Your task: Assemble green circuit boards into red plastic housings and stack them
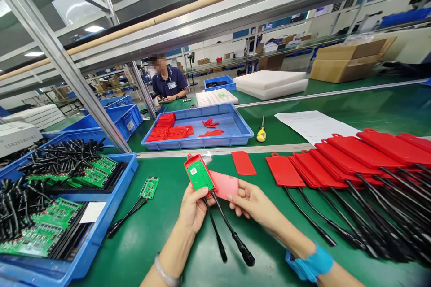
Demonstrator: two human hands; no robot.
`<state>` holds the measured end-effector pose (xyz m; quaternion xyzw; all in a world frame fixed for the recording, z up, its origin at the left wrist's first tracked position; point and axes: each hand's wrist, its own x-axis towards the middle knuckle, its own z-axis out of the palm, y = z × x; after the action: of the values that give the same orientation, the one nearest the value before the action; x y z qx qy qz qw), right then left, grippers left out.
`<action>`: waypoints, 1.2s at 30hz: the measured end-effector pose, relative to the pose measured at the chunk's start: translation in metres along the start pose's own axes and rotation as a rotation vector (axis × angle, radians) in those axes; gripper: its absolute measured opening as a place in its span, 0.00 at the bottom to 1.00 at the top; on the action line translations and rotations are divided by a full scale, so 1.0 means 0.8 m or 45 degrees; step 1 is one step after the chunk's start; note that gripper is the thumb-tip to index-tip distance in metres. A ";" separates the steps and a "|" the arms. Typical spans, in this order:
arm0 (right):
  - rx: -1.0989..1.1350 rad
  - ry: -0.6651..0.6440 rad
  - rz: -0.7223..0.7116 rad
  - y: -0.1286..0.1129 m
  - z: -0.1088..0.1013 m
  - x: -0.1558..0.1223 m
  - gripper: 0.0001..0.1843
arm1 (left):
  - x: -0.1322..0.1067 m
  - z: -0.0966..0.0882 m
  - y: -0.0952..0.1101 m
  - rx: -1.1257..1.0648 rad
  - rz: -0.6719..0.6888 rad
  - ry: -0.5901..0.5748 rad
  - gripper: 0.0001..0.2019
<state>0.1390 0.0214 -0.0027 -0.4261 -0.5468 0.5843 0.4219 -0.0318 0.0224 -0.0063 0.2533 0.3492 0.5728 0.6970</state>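
My left hand (194, 206) is closed around a red plastic case with a green circuit board (199, 175) seated in it. Two black cables (232, 228) with connectors hang from the case's lower end. Between the thumb and fingers of my right hand (251, 199) is a flat red cover (224, 184), tilted right beside the case and partly behind it. Another red cover (244, 163) lies on the green bench just beyond. To the left, a loose circuit board (148, 187) with black cables rests on the bench.
A blue tray (198, 144) with red parts stands ahead. Left is a blue bin (126, 179) of cabled boards. Red cased units (286, 171) overlap in a row at right. A yellow screwdriver (261, 133) and paper (313, 125) lie behind. A person (170, 83) sits across the bench.
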 end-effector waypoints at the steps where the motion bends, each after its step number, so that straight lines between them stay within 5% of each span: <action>1: -0.019 0.047 0.016 0.000 -0.004 0.000 0.23 | -0.001 0.001 0.000 0.033 -0.013 -0.006 0.20; 6: -0.128 0.598 -0.260 -0.016 -0.037 -0.006 0.20 | -0.007 0.006 -0.004 0.266 -0.116 -0.060 0.20; 10: -0.082 0.746 -0.393 -0.028 -0.055 -0.012 0.16 | -0.015 0.012 -0.013 0.431 -0.106 -0.142 0.23; 20: 0.078 0.288 -0.104 -0.021 -0.035 -0.009 0.22 | -0.030 0.019 -0.018 0.433 -0.162 -0.502 0.30; 36: -0.056 0.321 -0.132 -0.014 -0.027 0.001 0.21 | -0.031 0.019 -0.015 0.484 -0.144 -0.610 0.33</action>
<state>0.1597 0.0287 0.0075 -0.4763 -0.5236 0.4914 0.5074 -0.0150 -0.0037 -0.0008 0.4870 0.2895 0.3815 0.7304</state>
